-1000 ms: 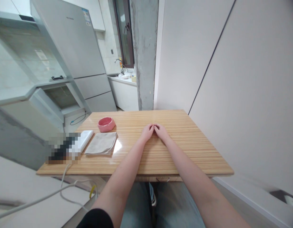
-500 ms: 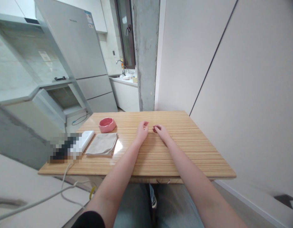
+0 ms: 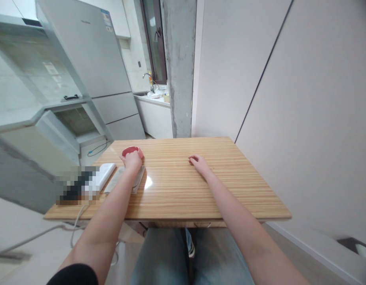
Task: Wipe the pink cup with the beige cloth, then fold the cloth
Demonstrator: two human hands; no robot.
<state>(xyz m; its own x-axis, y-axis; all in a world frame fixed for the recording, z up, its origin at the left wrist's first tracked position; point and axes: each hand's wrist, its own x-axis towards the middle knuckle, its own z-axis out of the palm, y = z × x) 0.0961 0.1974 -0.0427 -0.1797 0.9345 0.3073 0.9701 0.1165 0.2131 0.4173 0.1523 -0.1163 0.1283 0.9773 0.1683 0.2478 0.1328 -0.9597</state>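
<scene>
My left hand [image 3: 133, 160] reaches to the far left of the wooden table [image 3: 171, 190] and is closed on the near side of a pink bowl [image 3: 140, 152]. The hand hides much of the bowl's front wall. Below that wrist lies a folded grey-beige cloth [image 3: 114, 182], partly covered by my forearm. My right hand [image 3: 200, 163] rests on its side near the table's middle, holding nothing that I can see. Its fingers are loosely curled, with the thumb a little apart from them.
At the table's left edge lies a white box-like item [image 3: 107, 173] beside a pixelated dark object [image 3: 77, 186]. A white cable [image 3: 31, 239] hangs below that edge. Behind the table stand a fridge [image 3: 84, 51], a concrete pillar [image 3: 180, 71] and a sink counter [image 3: 155, 114]. A pale wall [image 3: 313, 118] rises at right.
My left hand has moved left from the table's middle to the pink bowl and taken hold of it. The right hand has stayed in place. The view has shifted slightly.
</scene>
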